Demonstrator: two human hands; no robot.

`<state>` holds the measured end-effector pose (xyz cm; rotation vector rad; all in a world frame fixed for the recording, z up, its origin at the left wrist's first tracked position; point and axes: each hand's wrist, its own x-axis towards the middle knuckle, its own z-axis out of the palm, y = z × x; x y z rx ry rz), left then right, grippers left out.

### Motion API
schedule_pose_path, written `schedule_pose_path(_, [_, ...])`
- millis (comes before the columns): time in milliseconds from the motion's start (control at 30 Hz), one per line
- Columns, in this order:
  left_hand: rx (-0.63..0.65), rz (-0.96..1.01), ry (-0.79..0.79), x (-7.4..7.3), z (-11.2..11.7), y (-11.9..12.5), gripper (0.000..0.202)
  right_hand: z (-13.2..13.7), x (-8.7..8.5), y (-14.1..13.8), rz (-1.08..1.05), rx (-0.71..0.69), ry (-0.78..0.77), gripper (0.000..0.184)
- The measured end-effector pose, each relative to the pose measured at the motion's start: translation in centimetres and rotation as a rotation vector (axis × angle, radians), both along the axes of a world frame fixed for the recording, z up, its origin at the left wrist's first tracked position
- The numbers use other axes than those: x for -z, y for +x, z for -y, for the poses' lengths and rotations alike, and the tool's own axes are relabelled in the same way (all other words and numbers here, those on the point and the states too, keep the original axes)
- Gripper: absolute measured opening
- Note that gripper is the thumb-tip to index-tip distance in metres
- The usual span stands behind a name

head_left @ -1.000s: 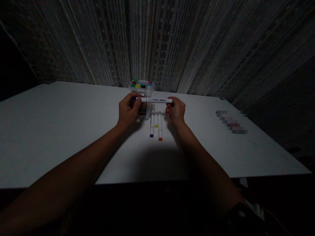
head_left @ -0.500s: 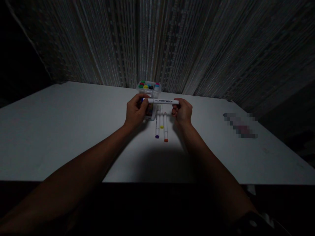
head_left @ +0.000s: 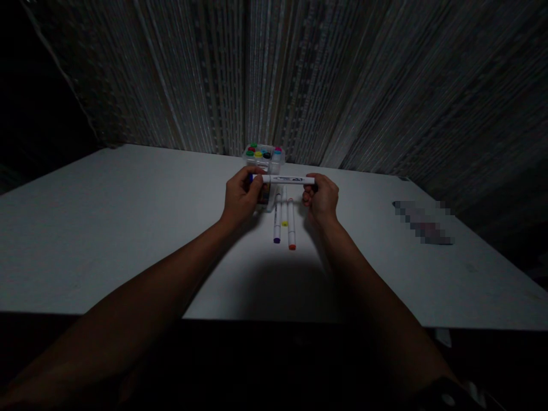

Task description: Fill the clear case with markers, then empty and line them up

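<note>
Both my hands hold a white marker (head_left: 286, 180) level above the white table (head_left: 128, 228). My left hand (head_left: 240, 197) is closed round its left end, where a blue cap shows. My right hand (head_left: 321, 197) pinches its right end. Under the marker lie three white markers side by side: one with a purple cap (head_left: 277, 224), one with a yellow cap (head_left: 284, 212), one with an orange cap (head_left: 291, 228). Behind my hands stands a clear plastic box (head_left: 262, 158) with several upright markers, their coloured caps showing on top.
A blurred flat object (head_left: 423, 221) lies on the table at the right. A wall of vertical striped panels (head_left: 299, 74) rises right behind the table. The table's front edge runs across below my forearms. The room is dim.
The view has shifted a little, so hands, markers and box sit slightly right and lower. My hands keep the same hold on the marker.
</note>
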<state>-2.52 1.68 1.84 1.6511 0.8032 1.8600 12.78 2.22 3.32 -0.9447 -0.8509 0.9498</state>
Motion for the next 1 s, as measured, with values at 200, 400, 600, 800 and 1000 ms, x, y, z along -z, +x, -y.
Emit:
schedule_pose_path(200, [0.002,0.003,0.008,-0.02,-0.03,-0.05,0.027,-0.05,0.03,-0.04,0.005,-0.004,-0.009,0.012])
schedule_pose_path(400, [0.001,0.003,0.016,0.15,-0.19,-0.1,0.03,-0.14,0.12,-0.02,0.015,-0.004,-0.011,0.014])
schedule_pose_path(600, [-0.032,-0.021,0.008,0.09,-0.02,0.02,0.028,-0.03,-0.03,-0.09,0.015,-0.006,-0.019,0.014])
schedule_pose_path(800, [-0.048,-0.029,0.021,0.09,-0.07,0.0,0.028,-0.1,0.12,-0.08,0.018,-0.006,-0.006,0.013])
schedule_pose_path(1000, [-0.053,-0.033,0.029,0.2,-0.19,-0.08,0.029,-0.22,0.32,0.0,0.036,-0.015,0.009,0.013])
